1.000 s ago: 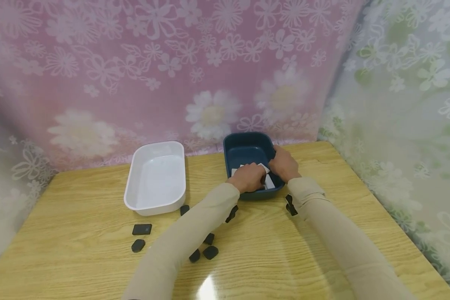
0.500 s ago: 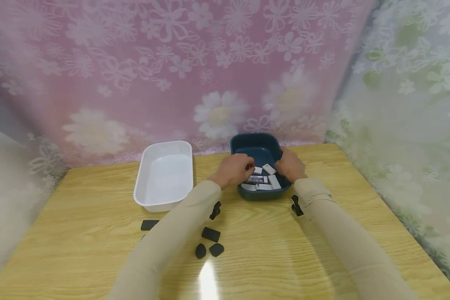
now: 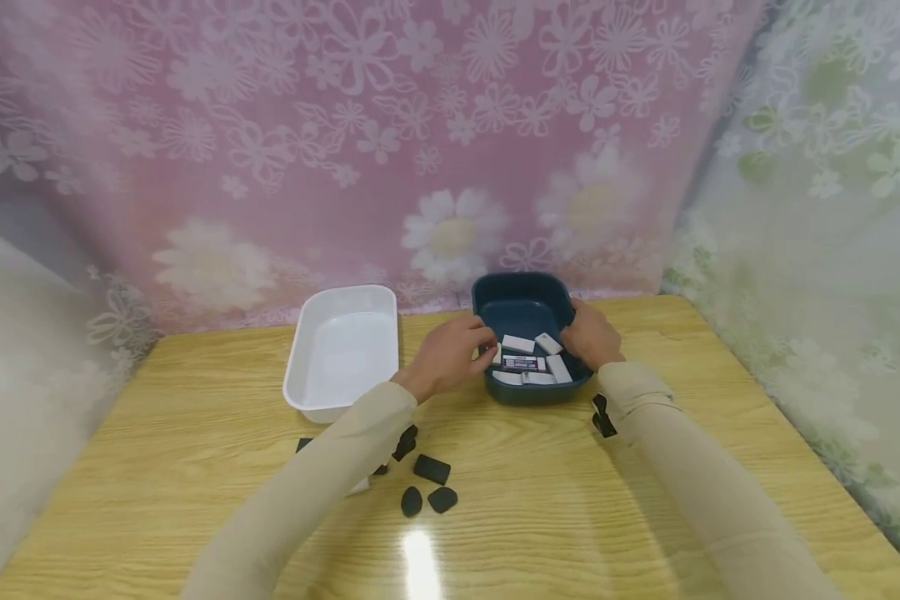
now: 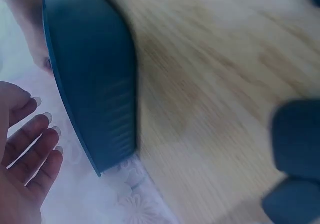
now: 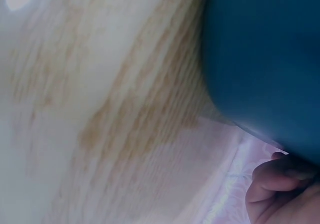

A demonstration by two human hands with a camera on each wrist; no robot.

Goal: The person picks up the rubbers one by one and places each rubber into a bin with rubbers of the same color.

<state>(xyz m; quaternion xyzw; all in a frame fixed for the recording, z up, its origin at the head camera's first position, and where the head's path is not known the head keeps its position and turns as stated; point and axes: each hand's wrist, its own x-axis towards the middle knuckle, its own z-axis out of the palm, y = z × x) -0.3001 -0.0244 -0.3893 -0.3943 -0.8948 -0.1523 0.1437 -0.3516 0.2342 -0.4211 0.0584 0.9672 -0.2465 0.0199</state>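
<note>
A dark blue tub (image 3: 532, 396) stands at the back right of the table. Inside its near half lie several white blocks (image 3: 558, 369) that look like erasers, one in a dark printed sleeve (image 3: 520, 362). My left hand (image 3: 450, 354) is beside the tub's left rim, fingers loosely bent; the left wrist view shows that hand (image 4: 27, 156) holding nothing, apart from the tub wall (image 4: 95, 78). My right hand (image 3: 594, 335) grips the tub's right rim. In the right wrist view the curled fingers (image 5: 275, 181) meet the tub's edge, partly hidden.
A white tub (image 3: 345, 354) stands at the back left. Several black pieces lie nearer on the wooden table (image 3: 540, 508), such as a black block (image 3: 432, 469) and a rounded black piece (image 3: 442, 500). My left sleeve (image 3: 307, 483) covers part of that area. Floral cloth (image 3: 450, 150) hangs behind.
My left hand has come up out of the blue tub and moved left past its rim, uncovering the white blocks. The right hand stays on the rim. The head view has shifted slightly.
</note>
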